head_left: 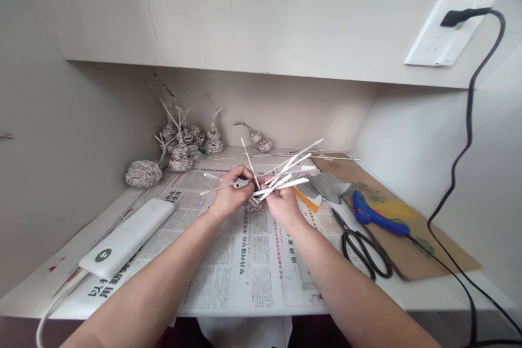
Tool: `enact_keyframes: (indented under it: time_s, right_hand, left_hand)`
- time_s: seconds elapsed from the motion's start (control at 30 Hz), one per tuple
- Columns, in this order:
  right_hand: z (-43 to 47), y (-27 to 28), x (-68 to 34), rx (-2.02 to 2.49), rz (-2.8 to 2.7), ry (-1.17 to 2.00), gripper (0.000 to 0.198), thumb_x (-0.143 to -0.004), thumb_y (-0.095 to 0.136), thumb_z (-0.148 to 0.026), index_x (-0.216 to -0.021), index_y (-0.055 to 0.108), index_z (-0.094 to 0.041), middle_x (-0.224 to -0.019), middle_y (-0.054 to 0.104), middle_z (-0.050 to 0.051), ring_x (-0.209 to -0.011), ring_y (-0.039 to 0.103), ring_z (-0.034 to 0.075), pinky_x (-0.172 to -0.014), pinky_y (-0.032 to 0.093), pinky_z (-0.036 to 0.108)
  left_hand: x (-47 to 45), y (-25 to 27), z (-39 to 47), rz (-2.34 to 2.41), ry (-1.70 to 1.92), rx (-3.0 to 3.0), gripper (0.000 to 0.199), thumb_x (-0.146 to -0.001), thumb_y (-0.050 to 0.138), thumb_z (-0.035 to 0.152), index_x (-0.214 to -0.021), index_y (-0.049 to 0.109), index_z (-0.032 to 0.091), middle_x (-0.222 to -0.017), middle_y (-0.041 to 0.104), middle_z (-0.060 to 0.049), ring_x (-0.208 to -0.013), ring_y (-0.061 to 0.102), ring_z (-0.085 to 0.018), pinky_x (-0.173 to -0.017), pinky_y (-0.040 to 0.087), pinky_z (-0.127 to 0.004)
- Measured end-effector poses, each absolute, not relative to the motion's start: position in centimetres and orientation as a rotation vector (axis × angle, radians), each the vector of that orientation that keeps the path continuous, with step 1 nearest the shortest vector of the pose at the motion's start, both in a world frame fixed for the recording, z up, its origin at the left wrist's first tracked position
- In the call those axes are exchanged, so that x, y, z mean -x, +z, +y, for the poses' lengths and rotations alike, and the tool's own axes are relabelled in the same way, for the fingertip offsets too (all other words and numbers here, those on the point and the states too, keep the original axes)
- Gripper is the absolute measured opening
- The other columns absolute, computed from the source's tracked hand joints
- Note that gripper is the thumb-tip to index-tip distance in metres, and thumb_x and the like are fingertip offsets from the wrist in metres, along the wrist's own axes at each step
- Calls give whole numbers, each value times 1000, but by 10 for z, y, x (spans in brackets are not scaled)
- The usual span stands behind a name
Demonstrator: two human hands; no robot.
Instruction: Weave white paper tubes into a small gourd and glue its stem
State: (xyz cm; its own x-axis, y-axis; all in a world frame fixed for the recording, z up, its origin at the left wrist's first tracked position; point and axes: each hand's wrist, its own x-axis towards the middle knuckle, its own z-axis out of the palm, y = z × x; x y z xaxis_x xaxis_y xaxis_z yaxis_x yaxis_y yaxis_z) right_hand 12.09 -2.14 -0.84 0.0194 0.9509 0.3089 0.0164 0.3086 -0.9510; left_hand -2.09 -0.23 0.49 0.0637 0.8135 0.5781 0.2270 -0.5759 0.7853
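Observation:
In front of me a small woven piece of rolled newspaper (pixel 253 205) sits between my hands, low over the newspaper-covered table. Rolled paper sticks (pixel 290 164) fan out of it, mostly up and to the right, with a couple pointing left. My left hand (pixel 233 190) is closed around its left side, thumb and fingers pinching the sticks. From the right, my right hand (pixel 283 204) is closed on the base of the sticks; some of its fingers are hidden behind them.
Several woven paper gourds (pixel 180 155) stand at the back left. A white power bank (pixel 128 236) lies left. Right of my hands are black scissors (pixel 361 247), a blue glue gun (pixel 377 216) on cardboard (pixel 440 250), and a grey cloth-like piece (pixel 331 187). A black cord (pixel 468 119) hangs at right.

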Motion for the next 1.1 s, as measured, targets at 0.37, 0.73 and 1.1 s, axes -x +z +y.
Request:
enact_keyframes:
  time_s: [0.37,0.73,1.1]
  right_hand:
    - [-30,1,-118,851,-1153,1121,16,-65,75,-30,-73,65,-19,-67,64,0,-61,58,15,-58,48,28]
    - [-22,-16,-111,914,-1070,972,28,-67,76,-36,-87,65,-20,-76,70,2,-68,66,18,-63,53,30]
    - [-21,-20,-110,974,-1088,942,33,-67,74,-38,-91,62,-19,-77,72,4,-69,69,20,-63,54,29]
  left_hand:
    - [28,12,2,1183,1351,-1892,16,-73,61,22,-85,71,18,-82,73,-4,-73,66,-19,-73,52,-30]
    - [27,17,-3,1170,1413,-1832,13,-70,64,22,-79,73,19,-78,74,-4,-74,68,-20,-74,53,-30]
    - [23,3,0,1090,1483,-1726,12,-71,67,26,-78,72,17,-80,74,-4,-74,68,-18,-73,53,-28]
